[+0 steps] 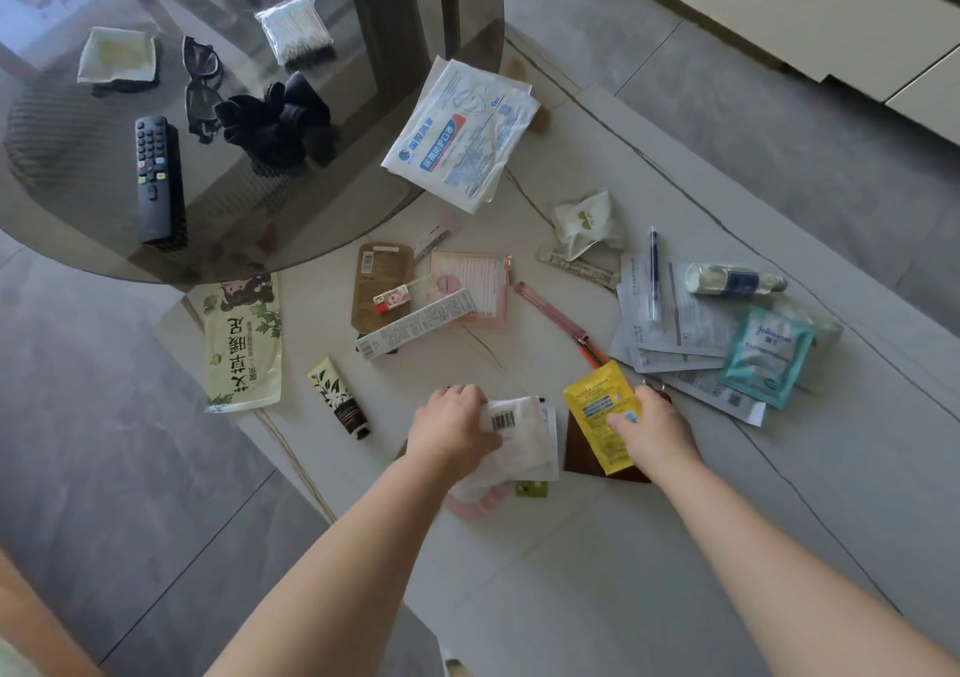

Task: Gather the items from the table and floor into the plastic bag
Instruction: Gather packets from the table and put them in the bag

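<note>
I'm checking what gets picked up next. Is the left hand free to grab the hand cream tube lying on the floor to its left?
Probably not yet. The left hand already grips a stack of white packets, so its fingers are occupied. The hand cream tube itself lies uncovered on the floor with nothing between it and the hand.

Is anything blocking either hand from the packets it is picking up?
Nothing visible does. The left hand already grips the white barcoded packets, and the right hand pinches the yellow sachet. No plastic bag is identifiable.

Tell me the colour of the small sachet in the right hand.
Yellow sachet, with blue print, clearest in the head view.
</note>
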Demonstrator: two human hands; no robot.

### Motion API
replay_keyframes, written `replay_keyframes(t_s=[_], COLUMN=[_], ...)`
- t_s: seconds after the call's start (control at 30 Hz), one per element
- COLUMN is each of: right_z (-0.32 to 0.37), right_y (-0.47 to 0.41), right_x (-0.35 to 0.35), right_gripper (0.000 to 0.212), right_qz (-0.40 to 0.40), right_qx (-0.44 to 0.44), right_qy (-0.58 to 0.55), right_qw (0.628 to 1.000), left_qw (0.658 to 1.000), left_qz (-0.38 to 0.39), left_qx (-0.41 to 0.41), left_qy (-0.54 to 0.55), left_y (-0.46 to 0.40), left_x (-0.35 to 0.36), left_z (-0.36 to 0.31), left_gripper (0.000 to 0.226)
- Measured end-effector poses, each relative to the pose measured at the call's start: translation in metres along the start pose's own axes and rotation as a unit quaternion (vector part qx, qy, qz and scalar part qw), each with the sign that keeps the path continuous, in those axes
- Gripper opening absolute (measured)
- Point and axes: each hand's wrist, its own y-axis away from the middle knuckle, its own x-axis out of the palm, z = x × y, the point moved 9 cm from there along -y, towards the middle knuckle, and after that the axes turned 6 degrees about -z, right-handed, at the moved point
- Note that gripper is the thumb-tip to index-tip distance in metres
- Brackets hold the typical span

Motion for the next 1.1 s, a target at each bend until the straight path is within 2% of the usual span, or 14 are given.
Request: replay_keyframes(t_s=[0.2, 0.27, 0.33, 0.43, 0.53, 0.7, 0.83, 0.93, 1.1], right_z=[-0.018, -0.010, 0.005, 0.025, 0.032, 0.032, 0.032, 0.031, 0.028], right_y=[0.005, 0.001, -0.004, -0.016, -0.025, -0.029, -0.035, -0.033, -0.016], right_x=[0.008, 0.005, 0.000, -0.004, 0.000, 0.007, 0.009, 0.009, -0.003], right_gripper=[0.030, 0.036, 0.037, 0.032, 0.031, 0.035, 0.042, 0.038, 0.029], right_qz=[-0.015, -0.039, -0.069, -0.096, -0.105, -0.148, -0.113, -0.068, -0.033], right_qx=[-0.019, -0.049, -0.078, -0.101, -0.091, -0.065, -0.056, -0.048, -0.012], right_qy=[0.029, 0.032, 0.036, 0.050, 0.094, 0.150, 0.165, 0.154, 0.073], right_qw=[0.999, 0.998, 0.994, 0.989, 0.986, 0.975, 0.978, 0.985, 0.997], left_qw=[0.995, 0.994, 0.995, 0.991, 0.972, 0.953, 0.937, 0.908, 0.840], left_qz=[-0.079, -0.079, -0.066, -0.059, -0.049, -0.031, -0.023, -0.027, -0.037], left_qx=[-0.024, -0.035, -0.046, -0.108, -0.165, -0.193, -0.214, -0.245, -0.291], left_qy=[-0.057, -0.067, -0.052, 0.046, 0.159, 0.230, 0.277, 0.340, 0.456], left_y=[0.000, -0.002, -0.007, -0.012, -0.015, -0.018, -0.015, -0.003, 0.034], left_x=[-0.005, -0.007, -0.008, -0.009, -0.002, 0.009, 0.012, 0.010, -0.003], left_z=[0.003, 0.004, 0.006, 0.018, 0.031, 0.039, 0.044, 0.047, 0.042], left_gripper=[0.044, 0.050, 0.041, 0.025, 0.022, 0.023, 0.021, 0.017, 0.014])
